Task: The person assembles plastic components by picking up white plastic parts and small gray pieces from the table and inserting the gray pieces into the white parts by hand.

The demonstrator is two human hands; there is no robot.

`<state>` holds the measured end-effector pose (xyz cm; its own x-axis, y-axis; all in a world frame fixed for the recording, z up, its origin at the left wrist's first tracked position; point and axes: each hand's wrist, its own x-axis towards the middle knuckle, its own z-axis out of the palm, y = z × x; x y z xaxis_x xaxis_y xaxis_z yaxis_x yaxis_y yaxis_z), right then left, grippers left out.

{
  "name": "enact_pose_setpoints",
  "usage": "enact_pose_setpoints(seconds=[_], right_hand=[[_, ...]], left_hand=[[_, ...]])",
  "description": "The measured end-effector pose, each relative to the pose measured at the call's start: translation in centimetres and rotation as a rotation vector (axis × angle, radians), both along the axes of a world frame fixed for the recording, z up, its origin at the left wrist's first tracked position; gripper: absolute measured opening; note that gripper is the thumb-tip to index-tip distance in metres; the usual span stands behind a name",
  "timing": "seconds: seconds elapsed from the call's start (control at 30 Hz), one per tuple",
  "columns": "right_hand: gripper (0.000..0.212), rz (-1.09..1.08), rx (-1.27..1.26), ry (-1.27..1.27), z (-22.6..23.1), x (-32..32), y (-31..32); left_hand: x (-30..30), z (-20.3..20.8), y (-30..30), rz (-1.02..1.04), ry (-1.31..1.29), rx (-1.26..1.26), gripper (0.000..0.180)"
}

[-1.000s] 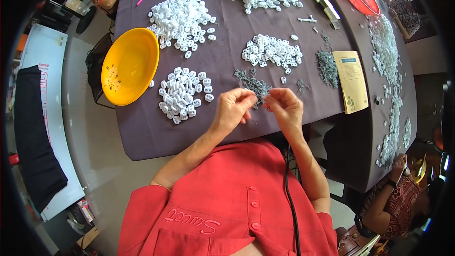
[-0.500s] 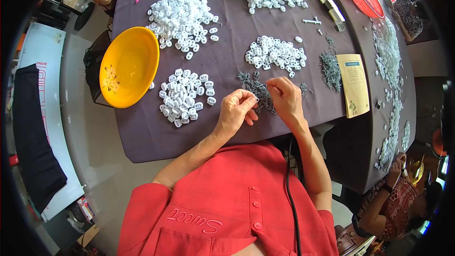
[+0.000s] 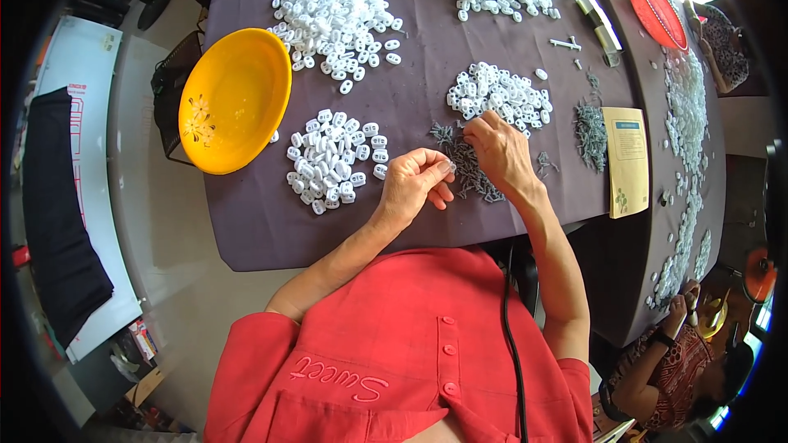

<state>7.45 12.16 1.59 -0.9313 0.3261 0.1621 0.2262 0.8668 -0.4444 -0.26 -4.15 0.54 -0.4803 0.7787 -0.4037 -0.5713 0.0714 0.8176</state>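
My left hand [image 3: 416, 184] is closed in a pinch above the near part of the table. Between its thumb and forefinger is a small whitish plastic piece [image 3: 451, 166], mostly hidden by the fingertips. Just to the right, my right hand [image 3: 501, 152] reaches over a heap of small grey screw-like pins [image 3: 470, 176]. Its fingertips are closed together at the far edge of that heap; whatever they hold is hidden. Beyond them lies a pile of white oval pieces with two holes [image 3: 498, 94]. Left of my left hand is another pile of white pieces [image 3: 328, 160], these with dark marks.
A yellow bowl [image 3: 238, 90] stands at the table's left edge. Larger white piles [image 3: 332, 20] lie farther back. On the right are more grey pins [image 3: 591, 131], a yellowish booklet [image 3: 628, 160] and a red basket [image 3: 657, 12]. Other people sit around the tables.
My right hand has moved forward, away from my left fingertips, to the far edge of the grey pins. The left hand keeps its pinch. The whole view has shifted slightly.
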Motion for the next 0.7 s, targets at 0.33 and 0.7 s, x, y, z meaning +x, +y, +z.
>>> enact_pose_setpoints(seconds=[0.33,0.7], right_hand=[[0.012,-0.292,-0.725,0.223,2.2,2.9,-3.4],[0.008,-0.376,-1.193,0.412,1.0,4.4,-4.8]], left_hand=[[0.5,0.7,0.7,-0.041,-0.024,-0.004,0.013],[1.4,1.7,1.2,-0.092,0.117,-0.003,0.012]])
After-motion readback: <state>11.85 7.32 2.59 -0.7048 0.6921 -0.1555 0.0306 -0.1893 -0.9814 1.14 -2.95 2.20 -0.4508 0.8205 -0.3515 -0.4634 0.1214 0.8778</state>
